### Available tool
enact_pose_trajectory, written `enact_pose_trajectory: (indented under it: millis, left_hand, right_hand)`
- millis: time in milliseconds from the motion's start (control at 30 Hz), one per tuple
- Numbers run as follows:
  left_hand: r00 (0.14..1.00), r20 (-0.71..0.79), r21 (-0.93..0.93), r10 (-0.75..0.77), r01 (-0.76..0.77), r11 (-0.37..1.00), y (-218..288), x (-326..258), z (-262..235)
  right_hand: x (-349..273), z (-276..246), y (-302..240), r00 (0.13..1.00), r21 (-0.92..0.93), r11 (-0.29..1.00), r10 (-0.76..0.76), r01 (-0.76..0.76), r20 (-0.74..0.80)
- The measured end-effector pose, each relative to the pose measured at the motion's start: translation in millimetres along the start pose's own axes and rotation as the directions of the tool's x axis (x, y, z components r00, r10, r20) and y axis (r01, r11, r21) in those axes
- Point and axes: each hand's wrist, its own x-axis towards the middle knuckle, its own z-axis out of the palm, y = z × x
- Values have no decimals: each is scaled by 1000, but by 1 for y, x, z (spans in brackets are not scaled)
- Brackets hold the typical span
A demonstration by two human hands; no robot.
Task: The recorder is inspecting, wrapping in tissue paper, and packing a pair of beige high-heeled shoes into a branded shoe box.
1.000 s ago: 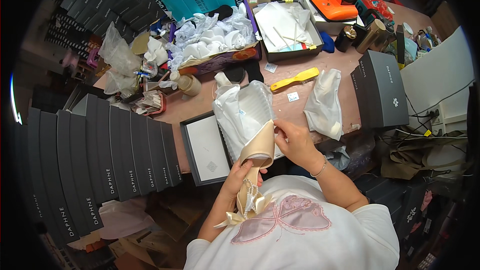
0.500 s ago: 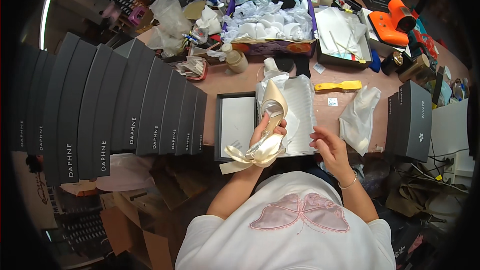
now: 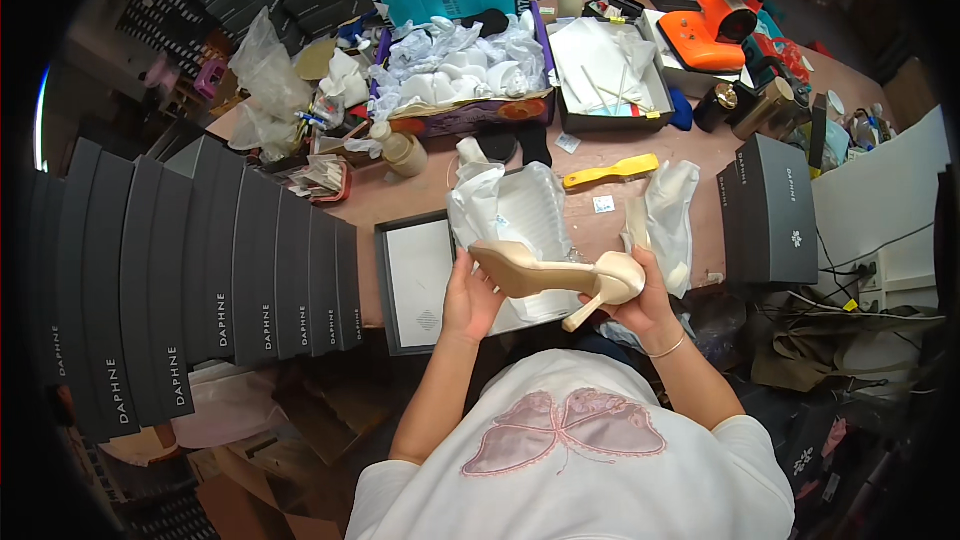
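A beige high-heeled shoe [image 3: 550, 278] lies sideways between my hands, its sole turned up toward me. Its pointed toe rests at my left hand [image 3: 470, 298], whose thumb and fingers close around that end. My right hand [image 3: 645, 302] grips the heel end, with the thin heel pointing down toward my shirt. Below the shoe is an open dark shoebox [image 3: 382, 290] with a white bottom. White ribbed wrapping [image 3: 530, 202] lies behind the shoe, partly over the box. To the right, a white wrapper [image 3: 672, 215] lies beside my right hand.
Stacked dark shoeboxes [image 3: 210, 270] line the left side; another dark box [image 3: 775, 210] stands at right. A yellow plastic tool [image 3: 612, 171] lies on the pink table [image 3: 690, 145]. Behind are a purple carton [image 3: 470, 116] of white padding, a beige bottle [image 3: 404, 154] and an orange device [image 3: 708, 30].
The shoe has turned from upright to sideways, sole up. My right hand has taken hold of the heel end, and my left hand has shifted to the toe. The view has shifted.
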Motion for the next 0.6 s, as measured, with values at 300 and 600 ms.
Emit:
enact_pose_trajectory:
  millis: [300, 600]
  left_hand:
    - [986, -166, 159, 16, 11, 987, -14, 4, 11]
    - [988, -153, 158, 28, -3, 987, -14, 19, 3]
  right_hand:
    - [-1, -38, 16, 983, 395, 919, 82, -11, -163]
    - [0, -35, 18, 985, 324, 945, 8, 49, -172]
